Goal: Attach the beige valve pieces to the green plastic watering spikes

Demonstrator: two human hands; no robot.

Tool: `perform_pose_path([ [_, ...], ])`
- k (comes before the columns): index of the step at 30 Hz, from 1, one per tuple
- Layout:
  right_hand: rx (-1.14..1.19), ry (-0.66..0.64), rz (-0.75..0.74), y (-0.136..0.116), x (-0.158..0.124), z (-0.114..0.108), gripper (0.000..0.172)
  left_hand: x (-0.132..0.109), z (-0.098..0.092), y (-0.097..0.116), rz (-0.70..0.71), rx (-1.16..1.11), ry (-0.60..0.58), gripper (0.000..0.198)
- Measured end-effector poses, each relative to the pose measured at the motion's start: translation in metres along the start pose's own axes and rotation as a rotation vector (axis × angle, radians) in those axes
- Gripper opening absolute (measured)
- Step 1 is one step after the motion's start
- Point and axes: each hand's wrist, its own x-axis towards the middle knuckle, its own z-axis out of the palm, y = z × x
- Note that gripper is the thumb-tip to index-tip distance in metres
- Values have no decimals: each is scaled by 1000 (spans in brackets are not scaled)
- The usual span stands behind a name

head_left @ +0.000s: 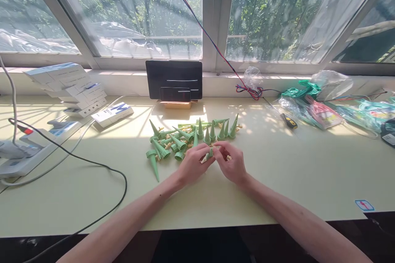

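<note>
My left hand (194,162) is closed around a green cone-shaped plastic spike (210,153), of which only a small part shows between the fingers. My right hand (231,163) has its fingertips pinched together at the same spike, and what they grip is mostly hidden. A small beige piece (228,158) shows by the curled fingers of the right hand. Just beyond the hands, several green spikes (221,133) stand upright with their points up. To the left, a heap of more spikes (177,143) lies mixed with small beige plugs (168,146).
A black tablet (173,78) leans on a stand near the window. White boxes (83,94), a power strip (37,148) and a dark cable (105,166) are on the left. A screwdriver (290,121), bundled wires (251,91) and plastic bags (327,113) lie on the right.
</note>
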Motion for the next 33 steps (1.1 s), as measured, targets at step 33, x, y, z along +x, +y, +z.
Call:
perform_pose_path([
  [33, -190, 53, -155, -28, 31, -2, 19, -22, 23, 27, 353, -34, -316, 33],
])
